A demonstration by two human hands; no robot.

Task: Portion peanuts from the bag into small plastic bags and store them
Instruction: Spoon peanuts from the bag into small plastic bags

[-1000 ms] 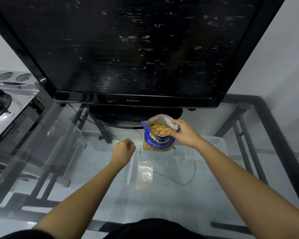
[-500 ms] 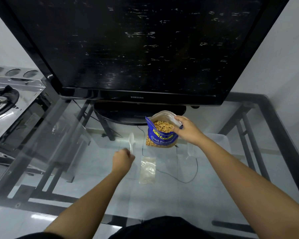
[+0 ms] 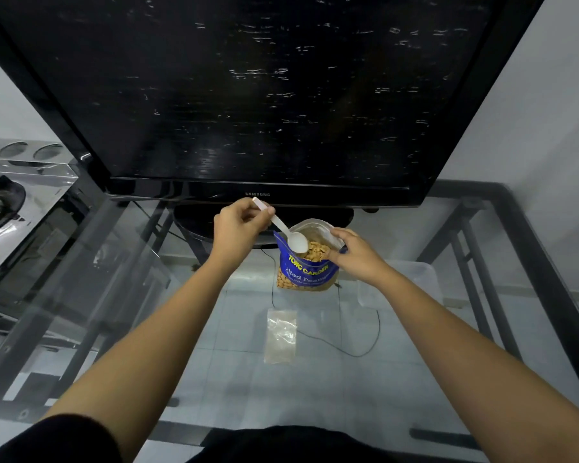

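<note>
A blue peanut bag stands open on the glass table, with peanuts showing at its mouth. My right hand pinches the bag's right rim and holds it open. My left hand grips the handle of a white plastic spoon, whose bowl sits at the bag's mouth, just over the peanuts. A small clear plastic bag lies flat on the glass, nearer to me than the peanut bag.
A large black TV on its stand fills the back of the glass table. A clear plastic container sits to the right behind my right arm. A gas stove stands at the far left. A thin cable runs under the glass.
My left hand lifted the spoon from the table and carried it up and right to the mouth of the peanut bag. My right hand kept hold of the bag's rim.
</note>
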